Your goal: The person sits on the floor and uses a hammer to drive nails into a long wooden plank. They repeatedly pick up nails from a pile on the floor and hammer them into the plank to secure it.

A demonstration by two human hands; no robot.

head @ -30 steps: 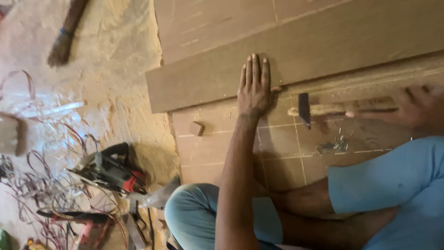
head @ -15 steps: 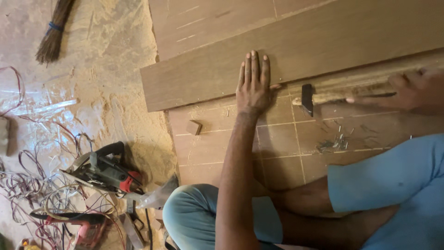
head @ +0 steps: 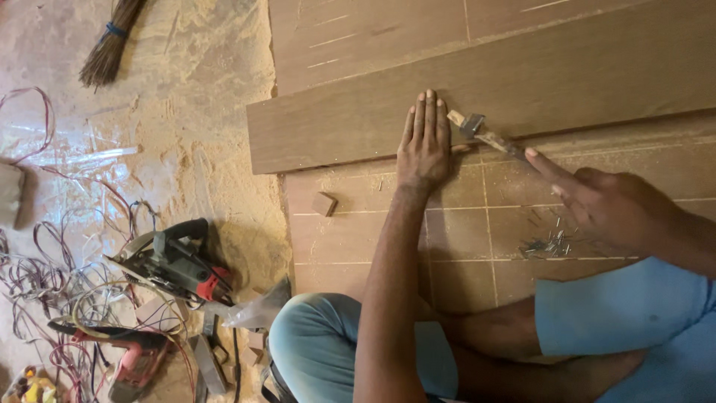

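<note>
Nearest the camera: the person's knees in light blue shorts (head: 321, 336), seated on the floor.

Left forearm runs up the middle of the view to the left hand (head: 424, 145), laid flat, palm down, fingers straight and close together, holding nothing. Fingertips rest on the long wooden plank (head: 335, 130); the heel of the hand sits on the brown panel (head: 358, 231) below it.

Right hand (head: 608, 205) comes in from the right, closed around the wooden handle of a hammer (head: 485, 134), index finger stretched along the handle. Hammer head is just beside the left hand's fingers, at the plank's near edge, tilted; blurred, so can't tell if it touches the wood.

Under the right hand, a small heap of loose nails (head: 548, 242) lies on the panel. Panel has thin pale lines marking it into squares. A small wooden block (head: 324, 203) sits on the panel left of the left wrist, apart from it.

Plank lies slantwise across the panel, its left end overhanging onto the sawdust-covered floor (head: 194, 127). Beyond the plank, more brown panel surface with pale scratch marks.

Left side, on the floor: a circular saw (head: 175, 261) with red and black body, near the left knee. Below it a red power tool (head: 130, 362), partly buried in tangled wires (head: 45, 276). Clear plastic sheet (head: 74, 160) further out.

Farthest, top left: a straw broom (head: 110, 45) lying on the floor, well apart from the hands.
</note>
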